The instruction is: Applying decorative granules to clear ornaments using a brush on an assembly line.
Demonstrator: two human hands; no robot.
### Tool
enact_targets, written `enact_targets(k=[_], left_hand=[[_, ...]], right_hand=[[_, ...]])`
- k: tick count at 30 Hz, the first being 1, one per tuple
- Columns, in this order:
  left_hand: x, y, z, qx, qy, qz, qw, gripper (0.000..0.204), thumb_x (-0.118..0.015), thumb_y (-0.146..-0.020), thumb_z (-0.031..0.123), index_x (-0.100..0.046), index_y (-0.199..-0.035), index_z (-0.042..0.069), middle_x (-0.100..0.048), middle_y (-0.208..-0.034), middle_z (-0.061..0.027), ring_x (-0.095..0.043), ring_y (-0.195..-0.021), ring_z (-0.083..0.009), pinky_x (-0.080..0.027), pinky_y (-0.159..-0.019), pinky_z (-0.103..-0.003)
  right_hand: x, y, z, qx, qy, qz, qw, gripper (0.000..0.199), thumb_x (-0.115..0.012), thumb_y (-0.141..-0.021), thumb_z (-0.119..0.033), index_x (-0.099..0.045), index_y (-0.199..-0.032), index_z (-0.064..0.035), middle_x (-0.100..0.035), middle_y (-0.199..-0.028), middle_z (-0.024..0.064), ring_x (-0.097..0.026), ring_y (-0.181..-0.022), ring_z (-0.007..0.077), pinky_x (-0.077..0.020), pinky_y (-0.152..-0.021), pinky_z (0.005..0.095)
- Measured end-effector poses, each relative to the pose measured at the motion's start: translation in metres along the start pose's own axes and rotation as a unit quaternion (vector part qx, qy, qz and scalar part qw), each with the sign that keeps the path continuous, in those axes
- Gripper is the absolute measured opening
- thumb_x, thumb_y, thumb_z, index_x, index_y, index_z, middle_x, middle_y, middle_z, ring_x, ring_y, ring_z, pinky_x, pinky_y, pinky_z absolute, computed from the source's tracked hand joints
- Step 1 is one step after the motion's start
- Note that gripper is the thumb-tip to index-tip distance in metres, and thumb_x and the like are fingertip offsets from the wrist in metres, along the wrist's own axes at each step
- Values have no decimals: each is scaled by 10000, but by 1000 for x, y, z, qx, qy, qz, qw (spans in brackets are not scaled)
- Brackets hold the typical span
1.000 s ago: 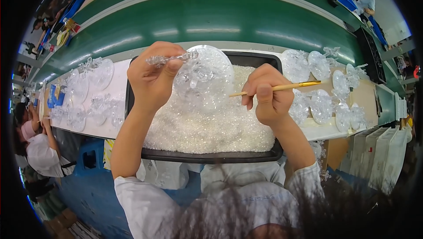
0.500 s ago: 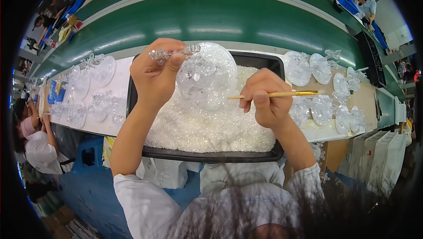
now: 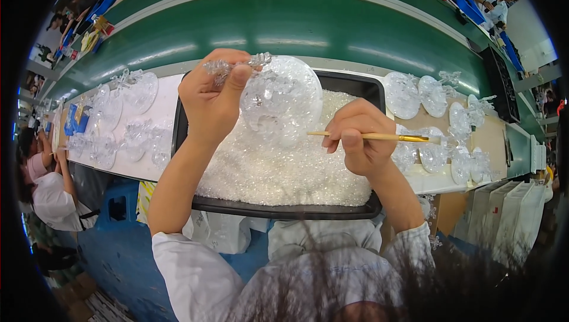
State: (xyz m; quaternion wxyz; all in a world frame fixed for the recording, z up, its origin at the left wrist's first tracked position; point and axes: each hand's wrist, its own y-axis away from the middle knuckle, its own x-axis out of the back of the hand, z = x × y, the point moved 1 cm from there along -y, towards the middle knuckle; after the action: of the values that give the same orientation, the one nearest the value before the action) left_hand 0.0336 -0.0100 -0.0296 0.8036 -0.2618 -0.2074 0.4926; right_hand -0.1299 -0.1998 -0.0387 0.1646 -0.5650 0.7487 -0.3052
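Observation:
Between the thumb and fingers of my left hand [image 3: 214, 101] is the stem of a clear plastic ornament. Its round, sparkly disc base [image 3: 285, 99] faces me, tilted above the tray. My right hand [image 3: 363, 139], to the right of the disc, pinches a thin wooden paintbrush [image 3: 409, 138]. The brush's bristle end points right, away from the disc, and its bare handle tip points left. Below both hands, shiny whitish granules [image 3: 284, 177] fill a black tray [image 3: 284, 210]. Fingers hide part of the stem.
Similar clear ornaments stand on the bench to the left [image 3: 142, 93] and right [image 3: 403, 95] of the tray. A green shelf [image 3: 284, 22] runs behind it. White panels [image 3: 504, 209] lean at the lower right. A person [image 3: 56, 194] sits at far left.
The brush has turned slightly in my right hand, its bristle end dropping toward me. The disc has shifted a little to the right. Both grips stay the same.

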Motion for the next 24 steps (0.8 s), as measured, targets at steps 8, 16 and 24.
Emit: enact_targets(k=[8, 16, 24], left_hand=[[-5, 1, 6, 20, -5, 14, 1000, 216, -682, -976, 180, -690, -987, -35, -705, -913, -49, -624, -786, -70, -475, -661, -188], [-5, 0, 0, 32, 35, 39, 998, 239, -684, -978, 212, -689, -992, -27, -722, -877, -42, -603, -759, -48, -462, -646, -181], [-6, 0, 1, 32, 2, 29, 999, 239, -685, -978, 217, -690, -992, -22, -716, -860, -27, -592, -748, -46, -457, -645, -180]], right_hand=[[-8, -7, 2, 104, 93, -143, 980, 387, -557, -1034, -266, -655, -800, 26, -620, -786, 135, -650, -581, 158, -521, -490, 235], [-1, -1, 0, 56, 56, 4, 997, 261, -626, -986, -165, -698, -773, -32, -629, -747, 82, -610, -614, 147, -494, -530, 262], [-1, -9, -1, 111, 98, -130, 980, 374, -521, -1045, -248, -633, -825, 34, -612, -802, 152, -653, -580, 158, -523, -479, 243]])
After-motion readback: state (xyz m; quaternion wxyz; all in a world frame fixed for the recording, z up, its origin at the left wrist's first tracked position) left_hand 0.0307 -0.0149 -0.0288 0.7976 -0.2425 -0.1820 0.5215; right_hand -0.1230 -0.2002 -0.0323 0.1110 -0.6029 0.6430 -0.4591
